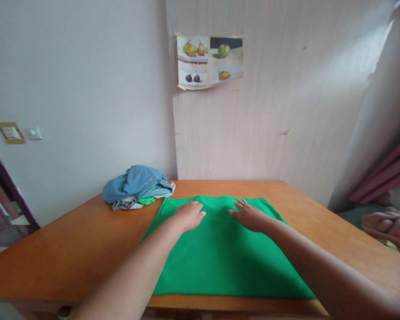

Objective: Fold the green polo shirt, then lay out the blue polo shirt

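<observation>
A green cloth (213, 262) lies spread out on the wooden table, its near edge running close to the table's front edge. My left hand (189, 216) is over the far left part of the cloth, palm down with fingers stretched out. Opposite it, my right hand (250, 215) is over the far right part, palm down, fingers extended and a little apart. Neither hand grips anything. Whether the palms press on the cloth or hover just above it, I cannot tell. Slight ripples show along the cloth's far edge.
A heap of crumpled clothes (138, 186), blue, grey and bright green, sits at the table's back left. Bare wood of the table (70, 249) shows left of the cloth. Behind stands a pale panel with a sheet of fruit pictures (209, 61). Bedding (386, 222) lies beyond the right edge.
</observation>
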`<act>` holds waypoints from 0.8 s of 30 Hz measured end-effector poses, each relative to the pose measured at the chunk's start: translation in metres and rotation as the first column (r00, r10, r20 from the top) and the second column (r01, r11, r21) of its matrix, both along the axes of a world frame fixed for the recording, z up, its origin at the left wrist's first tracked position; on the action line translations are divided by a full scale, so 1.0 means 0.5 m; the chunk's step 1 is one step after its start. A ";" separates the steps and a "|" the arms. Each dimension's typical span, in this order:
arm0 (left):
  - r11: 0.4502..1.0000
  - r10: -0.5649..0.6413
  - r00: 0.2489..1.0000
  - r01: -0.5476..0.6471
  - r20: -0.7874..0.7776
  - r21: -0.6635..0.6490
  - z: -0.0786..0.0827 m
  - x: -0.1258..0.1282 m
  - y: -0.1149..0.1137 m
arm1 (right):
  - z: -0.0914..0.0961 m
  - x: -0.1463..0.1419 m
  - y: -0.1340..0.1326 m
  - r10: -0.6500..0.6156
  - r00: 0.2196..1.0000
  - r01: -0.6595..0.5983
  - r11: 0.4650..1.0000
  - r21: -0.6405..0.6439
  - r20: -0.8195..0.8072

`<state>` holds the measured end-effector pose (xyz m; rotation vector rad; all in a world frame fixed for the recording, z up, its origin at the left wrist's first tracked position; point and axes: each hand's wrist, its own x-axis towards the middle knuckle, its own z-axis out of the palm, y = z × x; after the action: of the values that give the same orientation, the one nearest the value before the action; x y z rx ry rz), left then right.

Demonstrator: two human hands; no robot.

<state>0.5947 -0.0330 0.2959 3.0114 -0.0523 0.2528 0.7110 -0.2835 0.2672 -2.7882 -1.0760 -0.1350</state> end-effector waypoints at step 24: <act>0.989 0.139 0.988 -0.142 -0.066 -0.039 -0.098 0.134 -0.022 | -0.046 0.055 0.117 -0.116 0.985 0.114 0.993 -0.025 -0.130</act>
<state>0.6616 -0.0441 0.2467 2.9801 0.1695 0.1692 0.7384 -0.2250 0.2443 -2.8291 -0.8901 0.0456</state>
